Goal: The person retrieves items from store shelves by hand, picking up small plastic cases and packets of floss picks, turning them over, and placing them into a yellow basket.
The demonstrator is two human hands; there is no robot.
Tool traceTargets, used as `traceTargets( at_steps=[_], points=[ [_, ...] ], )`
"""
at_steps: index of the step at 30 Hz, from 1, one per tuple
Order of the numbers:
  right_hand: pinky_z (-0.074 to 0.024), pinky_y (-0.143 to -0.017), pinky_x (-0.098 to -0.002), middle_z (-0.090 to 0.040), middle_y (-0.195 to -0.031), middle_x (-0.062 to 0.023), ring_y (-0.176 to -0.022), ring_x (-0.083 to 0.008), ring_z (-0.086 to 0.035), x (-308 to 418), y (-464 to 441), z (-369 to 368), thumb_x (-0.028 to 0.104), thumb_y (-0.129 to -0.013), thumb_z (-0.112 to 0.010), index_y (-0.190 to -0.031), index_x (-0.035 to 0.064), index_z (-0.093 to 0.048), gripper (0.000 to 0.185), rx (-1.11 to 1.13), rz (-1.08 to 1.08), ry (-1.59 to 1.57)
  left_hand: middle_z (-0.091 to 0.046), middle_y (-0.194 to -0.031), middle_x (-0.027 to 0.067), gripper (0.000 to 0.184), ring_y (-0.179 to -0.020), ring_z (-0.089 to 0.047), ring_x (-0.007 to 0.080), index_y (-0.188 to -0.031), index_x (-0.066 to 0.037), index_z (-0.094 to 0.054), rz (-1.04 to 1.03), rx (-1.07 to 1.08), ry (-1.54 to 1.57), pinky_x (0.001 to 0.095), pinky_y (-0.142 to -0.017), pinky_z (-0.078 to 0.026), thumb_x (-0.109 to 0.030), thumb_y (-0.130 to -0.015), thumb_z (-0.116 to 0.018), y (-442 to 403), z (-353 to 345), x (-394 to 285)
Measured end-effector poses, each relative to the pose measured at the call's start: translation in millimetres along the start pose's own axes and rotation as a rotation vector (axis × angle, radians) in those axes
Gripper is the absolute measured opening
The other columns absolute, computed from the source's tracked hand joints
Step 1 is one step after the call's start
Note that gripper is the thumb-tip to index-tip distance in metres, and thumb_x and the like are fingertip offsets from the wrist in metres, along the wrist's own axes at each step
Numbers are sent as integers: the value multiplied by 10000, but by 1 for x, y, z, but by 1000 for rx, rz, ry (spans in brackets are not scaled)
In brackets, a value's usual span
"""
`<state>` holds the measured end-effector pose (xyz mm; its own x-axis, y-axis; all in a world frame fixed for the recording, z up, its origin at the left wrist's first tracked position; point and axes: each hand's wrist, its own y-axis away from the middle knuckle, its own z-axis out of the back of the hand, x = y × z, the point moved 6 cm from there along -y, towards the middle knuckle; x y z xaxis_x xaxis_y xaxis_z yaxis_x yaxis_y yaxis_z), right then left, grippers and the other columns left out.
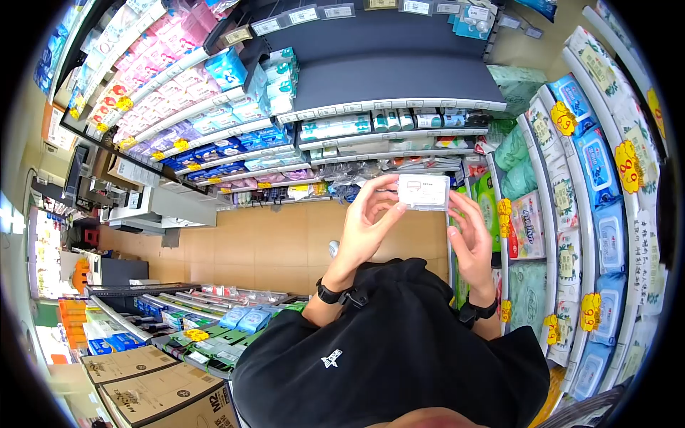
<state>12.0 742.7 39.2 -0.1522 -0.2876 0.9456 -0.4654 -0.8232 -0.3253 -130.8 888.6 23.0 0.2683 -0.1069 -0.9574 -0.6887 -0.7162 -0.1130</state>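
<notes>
Stocked shelves (540, 185) at right carry yellow price tags (628, 165) reading "9.9"; a near-left carton (200, 406) shows "M2". The left hand (364, 227) pinches a small white box's (424, 192) left edge; the right hand's (474, 250) fingers spread loosely at its right edge. Its print is illegible.

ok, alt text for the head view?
A person's left hand holds a small white box by its left side, with the right hand open at its right edge. They are in a shop aisle with a tan tiled floor, among shelves of packaged goods; cardboard boxes sit at lower left.
</notes>
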Motion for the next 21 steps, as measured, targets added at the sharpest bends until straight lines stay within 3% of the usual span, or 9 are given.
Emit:
traceTargets(
  at_steps=[2, 15, 21],
  points=[
    [-396, -1119, -385, -464, -1438, -176, -1334, -262, -491, 1, 2, -1, -73, -920, -526, -1412, -57, -492, 494, -13, 26, 12, -552, -1293, 71, 571, -1105, -569, 130, -1417, -3, -504, -85, 20, -101, 259, -923, -487, 52, -886, -706, 4, 1, -4],
    [-421, -1091, -369, -527, -1314, -156, -1226, -235, -545, 2, 4, 2, -102, -901, -592, -1287, -50, -557, 391, -114, 101, 129, -513, -1306, 83, 639, -1073, -582, 129, -1447, 2, -493, -121, 78, -170, 256, -897, -507, 108, -857, -714, 15, -5, -15],
    [-406, -1115, -385, -473, -1451, -216, -1345, -281, -494, -2, 4, 0, -101, -918, -576, -1292, -33, -507, 387, -97, 105, 105, -496, -1317, 81, 651, -1058, -587, 127, -1438, 4, -503, -136, 99, -179, 261, -913, -511, 120, -838, -728, 21, -5, -15]
  ],
)
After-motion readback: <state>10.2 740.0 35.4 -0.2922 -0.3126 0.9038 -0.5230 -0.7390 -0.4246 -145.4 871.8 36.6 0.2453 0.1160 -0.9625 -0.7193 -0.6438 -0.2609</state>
